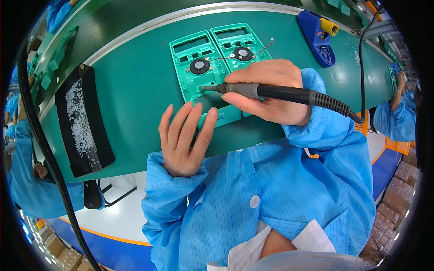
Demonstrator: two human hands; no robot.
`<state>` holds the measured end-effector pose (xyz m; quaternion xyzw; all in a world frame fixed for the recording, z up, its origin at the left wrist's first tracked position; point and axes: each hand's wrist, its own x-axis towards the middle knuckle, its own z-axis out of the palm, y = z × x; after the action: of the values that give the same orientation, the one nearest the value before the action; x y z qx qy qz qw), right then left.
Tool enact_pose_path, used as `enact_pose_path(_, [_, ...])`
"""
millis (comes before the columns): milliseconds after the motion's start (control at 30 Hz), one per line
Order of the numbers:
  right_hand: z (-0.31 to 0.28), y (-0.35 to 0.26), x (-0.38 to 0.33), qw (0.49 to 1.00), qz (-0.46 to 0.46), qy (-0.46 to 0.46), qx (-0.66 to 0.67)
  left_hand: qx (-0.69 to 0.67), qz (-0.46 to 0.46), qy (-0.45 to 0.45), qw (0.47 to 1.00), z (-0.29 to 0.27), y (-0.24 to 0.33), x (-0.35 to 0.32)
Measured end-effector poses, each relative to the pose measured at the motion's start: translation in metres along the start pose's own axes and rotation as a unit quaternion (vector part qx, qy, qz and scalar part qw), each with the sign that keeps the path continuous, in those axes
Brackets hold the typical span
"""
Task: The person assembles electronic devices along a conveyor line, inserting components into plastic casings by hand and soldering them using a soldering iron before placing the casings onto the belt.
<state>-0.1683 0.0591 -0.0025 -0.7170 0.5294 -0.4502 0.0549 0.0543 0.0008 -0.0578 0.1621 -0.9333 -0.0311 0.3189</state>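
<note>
My right hand point(271, 90) grips a soldering iron point(244, 89) by its grey sleeve, fingers wrapped round it. The iron's tip meets the lower part of the left green plastic housing point(187, 81), near a small post. My left hand point(185, 144) lies with its fingers stretched out, fingertips at that housing's near edge. A second green housing point(229, 32) stands beside the first, its near part hidden behind my right hand. Each housing carries a round black speaker, the left speaker point(199, 66) and the right speaker point(243, 54). Thin red and black wires point(262, 50) run from them.
A black tray point(101, 131) of small whitish plastic pieces lies at the left. At the far right stands a blue soldering iron stand point(312, 34) with a yellow part. The iron's black cable point(361, 67) hangs on the right; another thick cable point(40, 131) crosses the left. Co-workers point(398, 115) sit nearby.
</note>
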Motion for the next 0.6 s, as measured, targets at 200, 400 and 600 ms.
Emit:
enact_pose_path(200, [0.0039,0.0029,-0.0012,0.999,-0.001,0.031,-0.013,-0.003,0.000,0.000,1.000,-0.0002,-0.0001,0.0005])
enact_pose_path(400, [0.0025,0.0022,0.0008,0.999,-0.029,0.013,-0.003,-0.001,0.001,0.001,1.000,-0.0005,-0.0003,-0.0006])
enact_pose_path(600, [0.0014,0.0026,0.0017,0.999,-0.044,0.007,-0.007,0.002,0.004,0.002,1.000,-0.0001,-0.0003,-0.0006])
